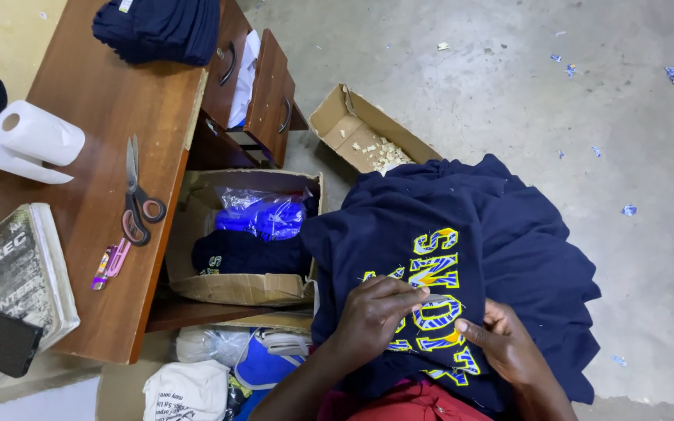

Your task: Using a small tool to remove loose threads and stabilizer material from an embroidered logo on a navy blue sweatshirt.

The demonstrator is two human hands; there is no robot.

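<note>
Both hands work on a navy garment draped over the lap: left hand pinching at its yellow-blue lettering, right hand gripping the fabric below, beside a wooden desk.

We have one head-worn view, looking steeply down from close above the navy garment on the lap; the wooden desk lies left of it.

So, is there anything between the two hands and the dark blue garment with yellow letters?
No. Both the left hand and the right hand rest directly on the navy garment, at its yellow lettering; nothing lies between.
</note>
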